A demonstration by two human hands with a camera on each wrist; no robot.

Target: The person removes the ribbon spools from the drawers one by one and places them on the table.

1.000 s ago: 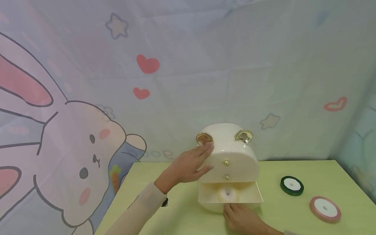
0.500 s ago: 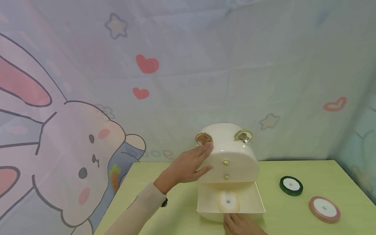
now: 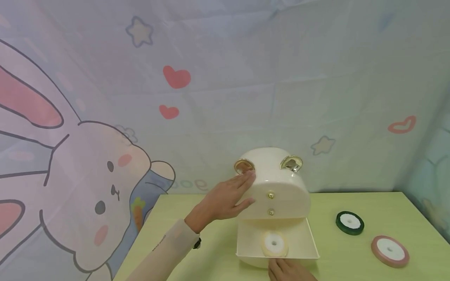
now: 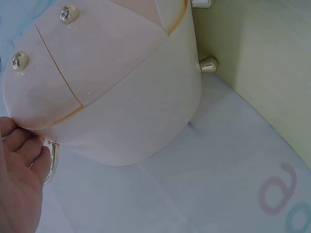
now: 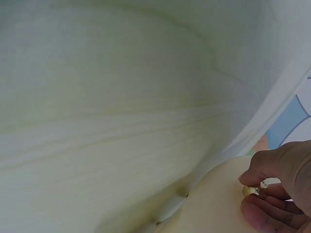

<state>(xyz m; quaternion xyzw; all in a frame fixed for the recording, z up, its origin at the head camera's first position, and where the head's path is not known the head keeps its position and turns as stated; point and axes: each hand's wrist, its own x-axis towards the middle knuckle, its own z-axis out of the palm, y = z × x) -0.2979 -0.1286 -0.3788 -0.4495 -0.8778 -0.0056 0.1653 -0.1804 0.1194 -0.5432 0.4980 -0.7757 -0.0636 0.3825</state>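
A cream storage box [image 3: 277,175] with gold ear-shaped trims and gold knobs stands on the table. Its bottom drawer [image 3: 246,240] is pulled out, and a pale yellow ribbon roll [image 3: 268,240] lies flat inside it. My left hand [image 3: 225,200] rests against the box's upper left side, fingers straight, beside the left gold ear [image 3: 242,164]. In the left wrist view those fingertips touch the box's edge. At the drawer's front, my right hand [image 3: 290,271] is partly cut off by the frame's bottom. Its thumb and fingers pinch the drawer's gold knob [image 5: 249,191] in the right wrist view.
To the right on the green table [image 3: 327,261] lie a dark green ribbon roll [image 3: 350,223] and a pink ribbon roll [image 3: 390,251]. A cloth backdrop [image 3: 225,148] with a printed rabbit hangs close behind the table.
My right hand has drawn the bottom drawer out toward me, and more of the yellow ribbon roll shows. The left hand has stayed in place on the box.
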